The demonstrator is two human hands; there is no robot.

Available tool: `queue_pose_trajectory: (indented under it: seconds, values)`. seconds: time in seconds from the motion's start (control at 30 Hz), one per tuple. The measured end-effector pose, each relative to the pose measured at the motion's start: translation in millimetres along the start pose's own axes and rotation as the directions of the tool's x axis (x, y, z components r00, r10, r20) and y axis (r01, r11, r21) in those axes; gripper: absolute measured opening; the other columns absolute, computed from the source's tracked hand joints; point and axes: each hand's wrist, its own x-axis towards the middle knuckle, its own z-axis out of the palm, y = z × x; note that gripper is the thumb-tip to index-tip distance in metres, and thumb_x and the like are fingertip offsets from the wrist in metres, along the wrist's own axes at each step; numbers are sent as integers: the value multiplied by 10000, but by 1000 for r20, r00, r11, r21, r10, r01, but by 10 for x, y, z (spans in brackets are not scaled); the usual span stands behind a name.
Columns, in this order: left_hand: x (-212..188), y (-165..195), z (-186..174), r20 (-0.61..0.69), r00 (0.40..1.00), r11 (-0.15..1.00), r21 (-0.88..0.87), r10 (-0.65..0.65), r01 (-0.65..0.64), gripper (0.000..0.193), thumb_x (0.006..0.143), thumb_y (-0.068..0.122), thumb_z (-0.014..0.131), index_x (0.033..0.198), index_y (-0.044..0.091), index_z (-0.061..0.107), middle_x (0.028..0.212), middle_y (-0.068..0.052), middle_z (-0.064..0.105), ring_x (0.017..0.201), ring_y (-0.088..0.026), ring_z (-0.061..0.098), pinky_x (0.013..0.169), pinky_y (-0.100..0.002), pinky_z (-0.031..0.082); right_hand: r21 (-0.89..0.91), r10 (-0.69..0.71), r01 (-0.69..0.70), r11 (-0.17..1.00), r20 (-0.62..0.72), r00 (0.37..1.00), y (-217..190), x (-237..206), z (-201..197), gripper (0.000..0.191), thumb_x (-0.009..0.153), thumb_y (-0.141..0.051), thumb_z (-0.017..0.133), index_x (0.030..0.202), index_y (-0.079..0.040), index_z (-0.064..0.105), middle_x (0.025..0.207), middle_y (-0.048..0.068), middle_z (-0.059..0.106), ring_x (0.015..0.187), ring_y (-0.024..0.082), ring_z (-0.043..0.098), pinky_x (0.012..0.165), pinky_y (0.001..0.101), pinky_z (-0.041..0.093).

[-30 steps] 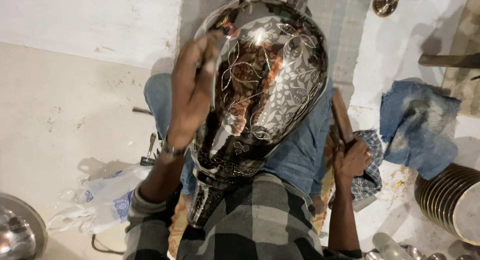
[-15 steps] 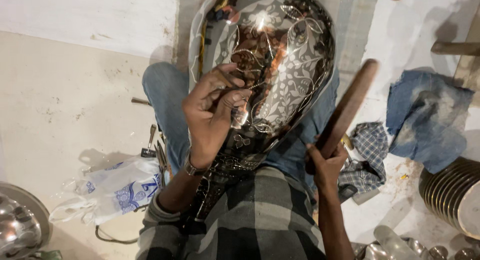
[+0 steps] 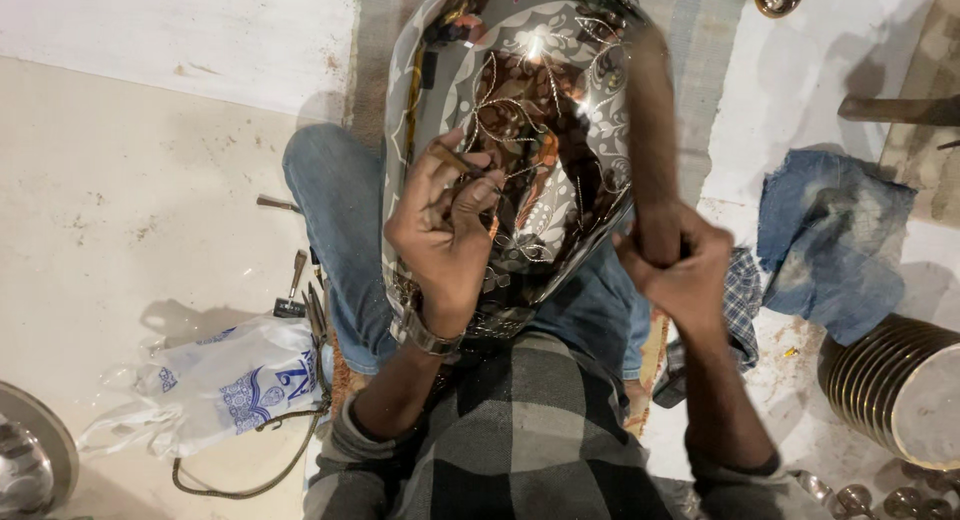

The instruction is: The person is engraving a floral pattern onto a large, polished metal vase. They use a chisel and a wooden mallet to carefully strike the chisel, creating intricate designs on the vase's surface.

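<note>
Pale, scuffed floor (image 3: 120,230) opens wide to your left, bare but for small hand tools (image 3: 297,290) lying beside your jeans-clad knee and a white plastic bag (image 3: 215,385) with a dark cord looping under it; to your right the room is tighter, with a crumpled blue cloth (image 3: 830,240) and a stack of ribbed metal plates (image 3: 890,380) close by your elbow. Across your lap rests a large polished metal vessel (image 3: 520,130), bulbous and mirror-bright, its curved skin cut with fine floral and leaf patterns (frosted grey where engraved, dark and reflective elsewhere). Your left hand (image 3: 445,230) lies against the lower middle of that surface, thumb and fingers pinched around a slim engraving tool (image 3: 460,165) whose tip touches the pattern. Your right hand (image 3: 680,265) sits just off the vessel's right edge, fist wrapped tight on a wooden mallet handle (image 3: 650,150) that rises, blurred, alongside the metal. A checked cloth (image 3: 742,300) shows behind that fist.
</note>
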Motion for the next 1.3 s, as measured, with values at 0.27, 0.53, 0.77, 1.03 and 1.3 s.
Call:
queue_pose_trajectory:
  seconds: [0.27,0.53,0.77,1.03,1.3]
  values:
    - [-98,-136,24,-37,988,988,3,152,-152,386,969,-240,542,1323,-89,555,1144,-181,712,1066,-237,757,918,-301,667,-357,-281,400,844,342,897,-1076,861,-532,201,857,-83,729,1024,19,684,696,89,646,488,128,564,440,270,441]
    - [-79,-235,62,-114,961,968,31,250,-248,449,965,-239,569,1378,-66,535,1126,-173,731,1034,-214,752,878,-297,679,-174,-361,553,815,595,718,-1966,1481,-521,282,872,-172,770,1036,14,635,654,64,612,435,105,548,399,280,466]
    - [-110,-180,44,-103,974,979,-17,200,-202,468,921,-226,522,1364,-76,536,1123,-184,735,1020,-225,761,860,-298,670,-669,70,721,180,740,669,-2850,1577,-341,177,771,-141,758,871,-76,627,616,43,564,442,147,505,442,331,441]
    - [-59,-129,54,-107,974,978,72,201,-194,288,893,-245,559,1132,-96,617,1011,-171,737,952,-209,767,816,-284,675,-590,-152,689,420,703,695,-2399,1604,-289,260,747,-133,767,949,-40,633,648,72,591,433,192,490,372,376,393]
    - [-4,-182,41,-58,973,974,53,222,-219,259,879,-260,491,1025,-73,597,946,-132,738,865,-179,773,774,-276,678,-558,-208,713,425,706,677,-2237,1624,-234,295,786,-140,732,1039,-39,618,705,82,598,473,166,506,395,332,414]
